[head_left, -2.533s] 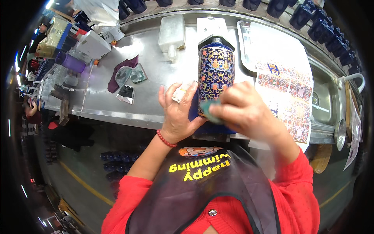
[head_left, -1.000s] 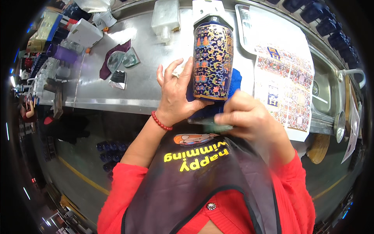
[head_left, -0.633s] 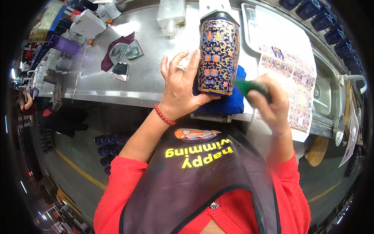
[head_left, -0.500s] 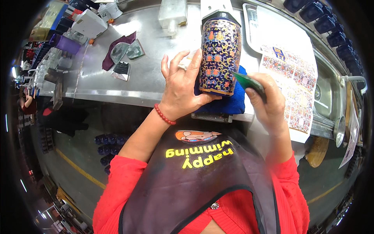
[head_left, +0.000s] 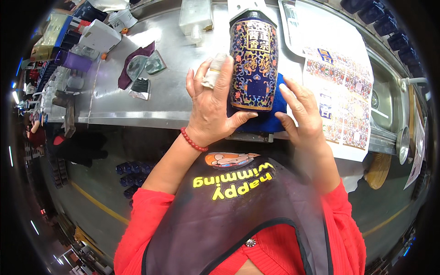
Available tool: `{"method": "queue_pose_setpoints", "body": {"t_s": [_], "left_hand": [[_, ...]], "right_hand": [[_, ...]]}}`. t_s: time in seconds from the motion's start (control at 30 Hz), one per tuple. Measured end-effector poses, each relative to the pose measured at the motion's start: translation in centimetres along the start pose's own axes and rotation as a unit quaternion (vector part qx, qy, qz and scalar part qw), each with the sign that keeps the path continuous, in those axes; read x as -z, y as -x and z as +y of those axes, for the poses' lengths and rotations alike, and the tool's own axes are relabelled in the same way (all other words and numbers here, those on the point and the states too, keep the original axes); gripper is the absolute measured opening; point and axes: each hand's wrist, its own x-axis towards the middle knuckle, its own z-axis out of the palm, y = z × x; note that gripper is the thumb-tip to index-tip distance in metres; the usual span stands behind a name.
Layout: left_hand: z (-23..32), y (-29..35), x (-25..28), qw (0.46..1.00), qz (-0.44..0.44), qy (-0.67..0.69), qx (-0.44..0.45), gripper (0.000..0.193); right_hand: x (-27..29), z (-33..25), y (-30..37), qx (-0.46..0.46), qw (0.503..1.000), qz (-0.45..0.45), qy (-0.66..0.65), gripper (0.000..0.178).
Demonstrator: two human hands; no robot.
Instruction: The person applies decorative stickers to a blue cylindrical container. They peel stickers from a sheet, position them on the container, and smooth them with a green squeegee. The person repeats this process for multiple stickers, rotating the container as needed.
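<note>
A dark blue ceramic bottle [head_left: 255, 64], covered in colourful floral scrollwork with gold-lettered panels, lies on a folded blue cloth [head_left: 280, 112] with its dark end away from me. My left hand [head_left: 207, 105] steadies it, forefinger along the left side and thumb by the near end. A small white wad [head_left: 214, 72], perhaps cloth or a finger wrap, sits at its fingers; how it is held I cannot tell. My right hand [head_left: 302, 110] is beside the bottle's right side, fingers apart and nothing visible in them.
A large printed pattern sheet [head_left: 339, 101] lies on the right, before a metal sink [head_left: 385, 107]. On the steel bench [head_left: 169, 91] are a purple cloth [head_left: 126, 73] with clear greenish pieces [head_left: 155, 63] and a translucent container [head_left: 195, 18]. Blue vessels [head_left: 371, 13] line the far right.
The bottle has turned about its length, bringing lettered panels up in place of florals. The green flat piece in my right hand has gone from sight, and those fingers have opened.
</note>
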Motion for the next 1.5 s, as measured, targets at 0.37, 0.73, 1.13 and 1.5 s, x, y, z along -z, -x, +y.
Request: {"method": "queue_pose_setpoints", "body": {"t_s": [0.37,0.73,1.13,1.5], "left_hand": [[-0.1,-0.5,-0.1,0.965,-0.035,0.239,0.100,0.083],[-0.4,-0.6,0.1,0.969,-0.049,0.226,0.084,0.088],[1.2,0.6,1.5,0.982,0.010,-0.087,-0.167,0.044],[-0.3,0.0,0.8,1.000,0.015,0.002,0.010,0.081]], "right_hand": [[-1.7,-1.7,1.3,0.013,1.000,0.014,0.018,0.059],[-1.6,-1.1,1.7,0.016,1.000,0.010,0.013,0.061],[1.7,-0.5,-2.5,0.094,0.994,0.058,-0.027,0.038],[1.8,-2.9,-3.1,0.151,0.984,-0.065,-0.073,0.028]]}}
